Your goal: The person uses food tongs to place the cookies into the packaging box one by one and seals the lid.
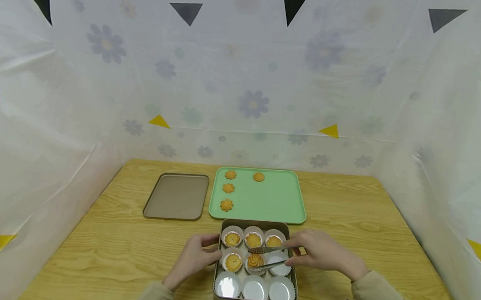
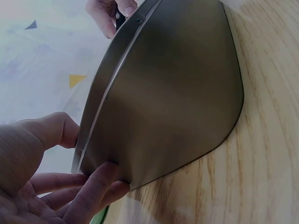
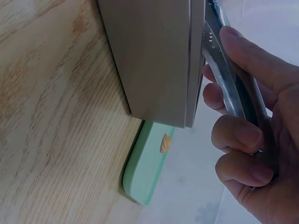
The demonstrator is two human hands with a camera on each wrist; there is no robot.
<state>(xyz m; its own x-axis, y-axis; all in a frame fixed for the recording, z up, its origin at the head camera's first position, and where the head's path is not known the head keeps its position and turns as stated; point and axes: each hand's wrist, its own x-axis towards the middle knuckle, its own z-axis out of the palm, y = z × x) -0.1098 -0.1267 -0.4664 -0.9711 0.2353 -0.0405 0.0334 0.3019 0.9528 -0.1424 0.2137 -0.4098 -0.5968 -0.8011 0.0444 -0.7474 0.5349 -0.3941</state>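
A square metal tin (image 1: 218, 296) sits at the table's near edge, filled with white paper cups. Several cups hold golden cookies; the front row is bare. My right hand (image 1: 320, 255) holds metal tongs (image 1: 268, 257) whose tips straddle a cookie (image 1: 255, 260) in the middle cup. The right wrist view shows my fingers (image 3: 243, 135) curled round the tongs (image 3: 224, 70) above the tin's wall (image 3: 149, 60). My left hand (image 1: 196, 256) grips the tin's left side, thumb on its rim (image 2: 96, 112), fingers (image 2: 93, 191) under the wall (image 2: 168, 93).
A mint green tray (image 1: 278, 199) behind the tin carries several loose cookies (image 1: 226, 205). A brown metal lid (image 1: 177, 196) lies to its left. White flowered sheeting walls in the wooden table (image 1: 117, 243) on three sides.
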